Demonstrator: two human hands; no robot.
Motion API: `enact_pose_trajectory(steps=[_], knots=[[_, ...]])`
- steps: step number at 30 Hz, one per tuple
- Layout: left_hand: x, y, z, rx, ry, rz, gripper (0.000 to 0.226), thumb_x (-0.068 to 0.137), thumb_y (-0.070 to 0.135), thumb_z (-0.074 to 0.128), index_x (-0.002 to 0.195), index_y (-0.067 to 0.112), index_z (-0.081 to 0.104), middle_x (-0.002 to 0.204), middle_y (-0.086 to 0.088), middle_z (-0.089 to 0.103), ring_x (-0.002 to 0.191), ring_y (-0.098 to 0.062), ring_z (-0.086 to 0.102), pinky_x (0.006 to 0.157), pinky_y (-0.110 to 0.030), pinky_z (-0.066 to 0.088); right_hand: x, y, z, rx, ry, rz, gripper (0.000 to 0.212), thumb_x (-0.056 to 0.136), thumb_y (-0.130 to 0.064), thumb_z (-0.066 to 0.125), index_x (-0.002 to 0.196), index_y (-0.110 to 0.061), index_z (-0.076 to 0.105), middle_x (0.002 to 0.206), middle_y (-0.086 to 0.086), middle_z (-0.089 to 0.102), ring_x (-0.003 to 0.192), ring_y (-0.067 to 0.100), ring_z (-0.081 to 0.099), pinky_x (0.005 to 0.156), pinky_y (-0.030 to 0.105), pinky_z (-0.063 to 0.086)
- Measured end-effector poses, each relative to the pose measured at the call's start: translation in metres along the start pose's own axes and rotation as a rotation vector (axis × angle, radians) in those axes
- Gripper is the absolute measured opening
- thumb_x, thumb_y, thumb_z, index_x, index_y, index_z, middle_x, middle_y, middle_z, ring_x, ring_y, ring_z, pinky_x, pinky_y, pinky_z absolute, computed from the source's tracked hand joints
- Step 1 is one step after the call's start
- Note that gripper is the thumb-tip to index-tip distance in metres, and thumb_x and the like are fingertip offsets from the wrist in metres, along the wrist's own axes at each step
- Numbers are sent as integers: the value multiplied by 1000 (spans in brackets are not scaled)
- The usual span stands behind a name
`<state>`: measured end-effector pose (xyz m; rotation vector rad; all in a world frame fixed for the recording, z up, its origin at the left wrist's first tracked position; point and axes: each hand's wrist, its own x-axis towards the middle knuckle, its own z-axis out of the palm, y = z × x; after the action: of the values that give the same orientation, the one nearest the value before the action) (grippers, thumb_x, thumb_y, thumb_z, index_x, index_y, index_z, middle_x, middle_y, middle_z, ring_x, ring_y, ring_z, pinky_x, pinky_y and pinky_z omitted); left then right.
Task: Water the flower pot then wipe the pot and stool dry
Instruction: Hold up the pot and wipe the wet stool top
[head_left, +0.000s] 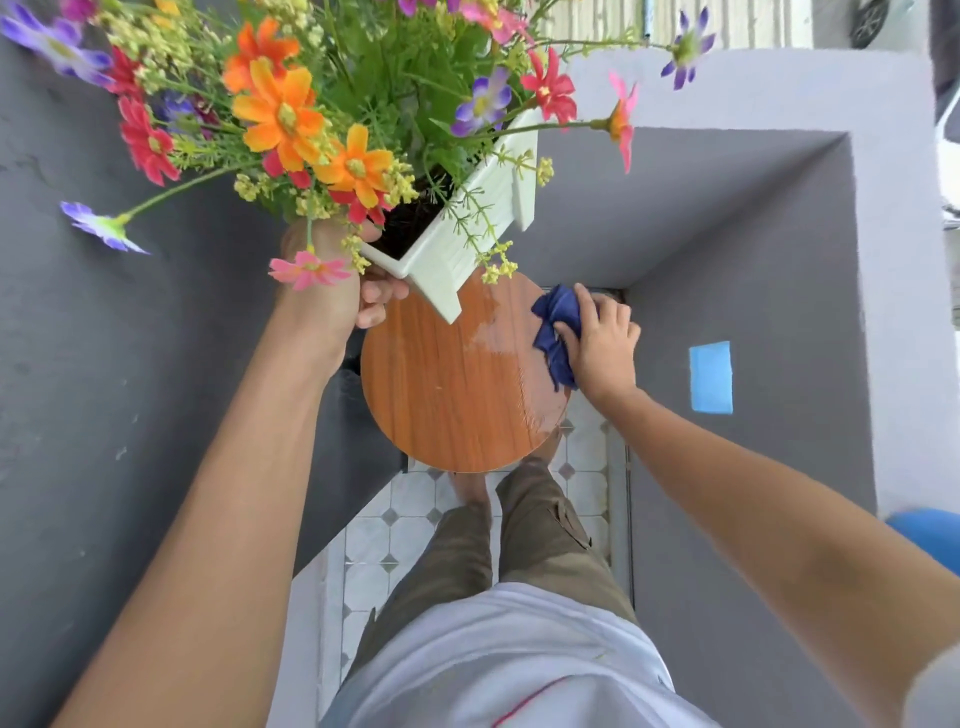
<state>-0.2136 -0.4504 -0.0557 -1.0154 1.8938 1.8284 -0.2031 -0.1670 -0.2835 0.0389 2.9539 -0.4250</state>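
Note:
A white slatted flower pot (470, 228) full of orange, red, pink and purple flowers is lifted and tilted above the far side of the stool. My left hand (337, 291) grips its near left corner, partly hidden by blooms. The round wooden stool top (447, 395) lies below, with a wet sheen near its far right part. My right hand (602, 343) presses a dark blue cloth (556, 332) onto the stool's right edge.
Grey walls (130, 364) close in on the left and right, forming a narrow corner. A blue tape patch (710, 376) sticks to the right wall. Tiled floor (384, 540) and my legs are below the stool. A blue object (930, 535) shows at the right edge.

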Motion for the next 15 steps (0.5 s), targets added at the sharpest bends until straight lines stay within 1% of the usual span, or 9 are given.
enact_pose_trajectory(steps=[2, 3, 5, 6, 8, 10, 12, 14, 15], knots=[[-8, 8, 4, 27, -22, 10, 34, 98, 7, 32, 70, 18, 48, 70, 4, 52, 39, 4, 50, 43, -12, 38, -4, -5, 0, 31, 31, 33, 56, 101, -44, 47, 150, -19, 40, 134, 10, 51, 122, 33, 43, 97, 48, 36], [-12, 13, 6, 6, -34, 45, 33, 97, 8, 31, 69, 17, 46, 69, -2, 53, 37, 1, 46, 40, -13, 34, -16, -10, 2, 42, 27, 21, 55, 101, -43, 49, 150, -19, 40, 134, 10, 51, 120, 32, 44, 96, 48, 37], [-17, 21, 10, -79, -43, 118, 30, 94, 10, 29, 67, 12, 43, 66, -14, 51, 35, -7, 38, 35, -19, 25, -50, -19, 12, 26, 24, -75, 55, 100, -43, 52, 149, -20, 42, 132, 9, 52, 117, 30, 44, 93, 46, 38], [-19, 24, 11, -88, -38, 134, 30, 93, 11, 29, 67, 12, 42, 65, -16, 51, 35, -8, 36, 34, -20, 23, -68, -23, 17, 37, 8, -119, 55, 100, -44, 52, 149, -21, 43, 131, 9, 52, 115, 29, 45, 91, 46, 38], [-19, 25, 12, -71, -31, 145, 30, 94, 12, 28, 68, 12, 41, 65, -15, 51, 36, -8, 35, 35, -19, 22, -103, -24, 28, 33, -32, -230, 54, 100, -46, 50, 149, -21, 45, 129, 8, 54, 110, 30, 48, 87, 44, 41], [-19, 26, 12, -66, -41, 126, 29, 94, 13, 28, 69, 13, 41, 66, -15, 51, 35, -7, 35, 35, -19, 23, -125, -20, 33, -32, -44, -425, 55, 101, -47, 46, 148, -19, 46, 127, 10, 57, 104, 32, 55, 81, 43, 43], [-17, 28, 11, -76, -65, 125, 31, 94, 13, 28, 67, 12, 43, 62, -15, 53, 33, -6, 35, 34, -18, 24, -122, -10, 29, -78, -68, -599, 56, 101, -47, 45, 148, -17, 47, 126, 11, 59, 102, 34, 57, 81, 43, 43], [-15, 29, 11, -107, -107, 108, 46, 97, 12, 24, 59, 9, 50, 51, -10, 57, 31, -5, 37, 32, -17, 25, -97, 0, 20, -84, -103, -621, 57, 101, -48, 45, 149, -16, 46, 127, 12, 58, 107, 34, 54, 83, 45, 46], [-13, 28, 9, -123, -122, 94, 52, 97, 11, 23, 55, 9, 53, 48, -9, 57, 30, -4, 37, 31, -16, 25, -81, 3, 12, -71, -106, -544, 57, 101, -47, 47, 149, -17, 45, 127, 12, 57, 109, 34, 52, 84, 47, 47]])
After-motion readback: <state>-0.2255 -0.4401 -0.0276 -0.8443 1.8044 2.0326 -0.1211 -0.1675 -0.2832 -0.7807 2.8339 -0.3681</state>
